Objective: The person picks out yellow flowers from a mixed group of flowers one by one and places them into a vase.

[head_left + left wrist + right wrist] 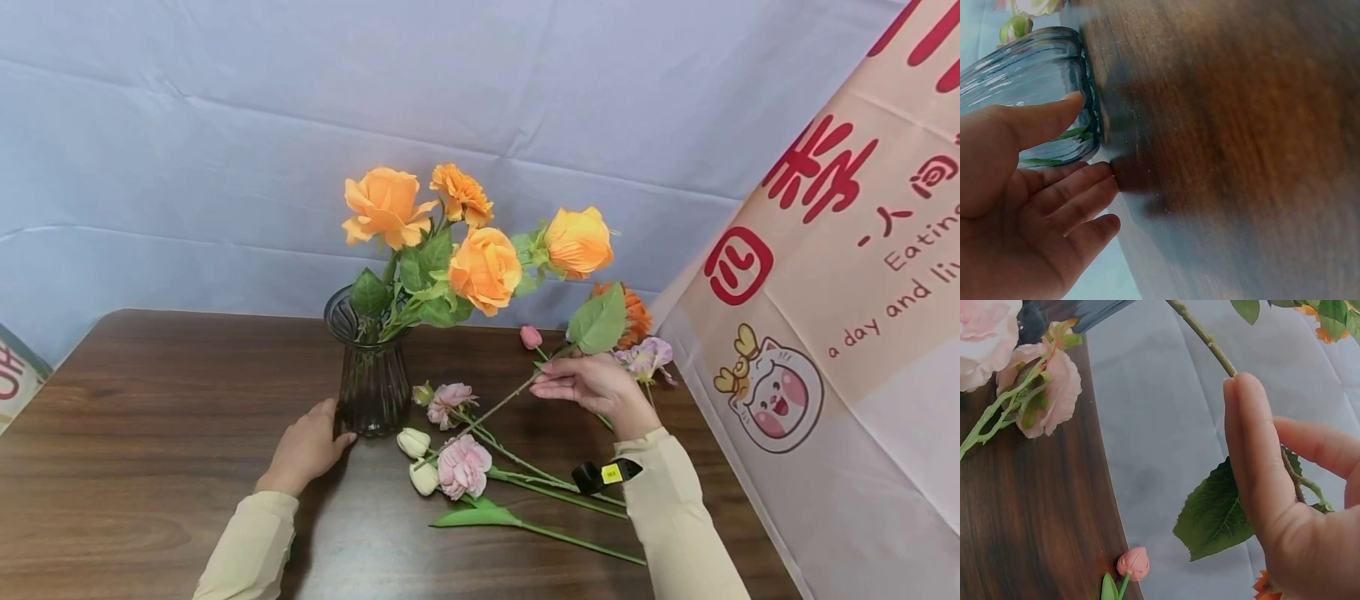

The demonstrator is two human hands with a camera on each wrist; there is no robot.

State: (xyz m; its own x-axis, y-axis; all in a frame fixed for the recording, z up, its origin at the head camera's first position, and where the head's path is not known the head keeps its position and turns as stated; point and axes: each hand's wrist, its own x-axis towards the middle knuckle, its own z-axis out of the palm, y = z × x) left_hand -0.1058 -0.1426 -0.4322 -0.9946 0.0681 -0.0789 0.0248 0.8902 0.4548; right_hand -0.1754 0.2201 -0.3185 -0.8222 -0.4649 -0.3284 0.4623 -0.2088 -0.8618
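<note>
My left hand [306, 446] holds the base of a dark, ribbed glass vase [375, 387], thumb on the near side and fingers around the far side. In the left wrist view the vase [1035, 75] lies between thumb and fingers. Several orange roses [486, 271] and a ruffled orange flower [461, 194] stand in it. My right hand [588, 387] pinches a long leafy flower stem [498, 406], whose bare end slants down left over the table. A large leaf [597, 321] shows by the fingers. Behind it an orange flower [636, 318] is partly hidden; whether it tops this stem I cannot tell.
On the brown table [187, 400] lie pink peonies [463, 467], cream tulips [423, 477], a pink tulip [530, 337], a lilac flower [647, 358] and green stems. A pale cloth [225, 167] hangs behind, and a printed banner [840, 350] slants along the right.
</note>
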